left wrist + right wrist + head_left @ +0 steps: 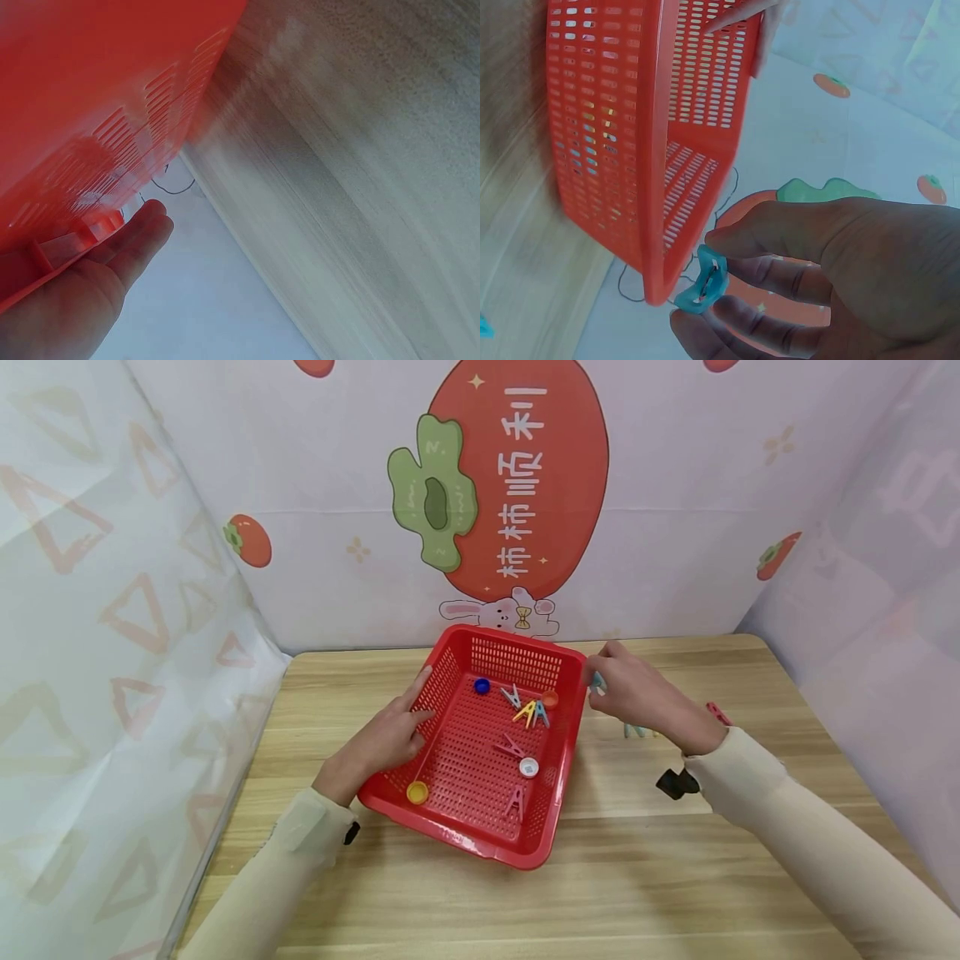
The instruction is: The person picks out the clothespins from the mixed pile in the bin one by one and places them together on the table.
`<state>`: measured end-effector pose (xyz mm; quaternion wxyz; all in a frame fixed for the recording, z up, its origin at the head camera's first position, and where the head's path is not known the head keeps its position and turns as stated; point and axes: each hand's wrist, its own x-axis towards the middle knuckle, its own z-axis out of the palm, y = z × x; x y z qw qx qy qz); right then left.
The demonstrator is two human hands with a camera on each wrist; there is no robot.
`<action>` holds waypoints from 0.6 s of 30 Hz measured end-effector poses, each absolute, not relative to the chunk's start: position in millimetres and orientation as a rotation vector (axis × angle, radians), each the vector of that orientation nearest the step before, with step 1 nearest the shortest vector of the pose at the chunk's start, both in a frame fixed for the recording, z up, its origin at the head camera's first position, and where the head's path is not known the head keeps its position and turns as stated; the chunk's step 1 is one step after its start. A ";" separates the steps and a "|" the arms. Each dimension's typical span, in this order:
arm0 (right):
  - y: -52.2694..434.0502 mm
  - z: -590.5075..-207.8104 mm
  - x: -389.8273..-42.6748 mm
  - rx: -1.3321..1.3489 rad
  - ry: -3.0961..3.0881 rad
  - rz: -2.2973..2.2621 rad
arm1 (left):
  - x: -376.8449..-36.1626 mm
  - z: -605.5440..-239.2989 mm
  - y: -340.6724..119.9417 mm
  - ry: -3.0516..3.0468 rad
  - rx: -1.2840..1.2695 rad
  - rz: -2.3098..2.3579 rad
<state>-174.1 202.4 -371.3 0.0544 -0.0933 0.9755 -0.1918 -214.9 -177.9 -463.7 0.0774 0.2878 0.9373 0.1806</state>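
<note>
A red perforated basket (pixel 450 672) sits on the wooden table, also close up in the right wrist view (pixel 656 135) and the left wrist view (pixel 90 97). My left hand (pixel 390 735) rests on its left rim with straight fingers (pixel 139 236). My right hand (pixel 637 693) hovers beside the basket's right far corner and pinches a light blue clothes peg (pixel 703 281) between thumb and fingers; the peg (pixel 597 682) barely shows in the head view. Inside the basket lie several coloured pegs (pixel 531 712) and a blue cap (pixel 482 686), a white cap (pixel 528 767) and a yellow cap (pixel 417 792).
On the table right of the basket lie a teal peg (pixel 633 730), partly hidden by my right hand, and a red peg (pixel 717 713). Printed panels wall in the table on three sides. Bare wood stretches in front of the basket.
</note>
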 end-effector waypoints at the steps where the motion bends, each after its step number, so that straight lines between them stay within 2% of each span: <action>1: 203.9 -371.3 -173.1 -0.284 2.965 -0.583 | -215.0 -463.8 -177.9 2.808 0.858 0.541; 18: 228.5 -380.6 -156.9 -0.299 3.019 -0.540 | -214.3 -464.3 -178.0 2.819 0.858 0.534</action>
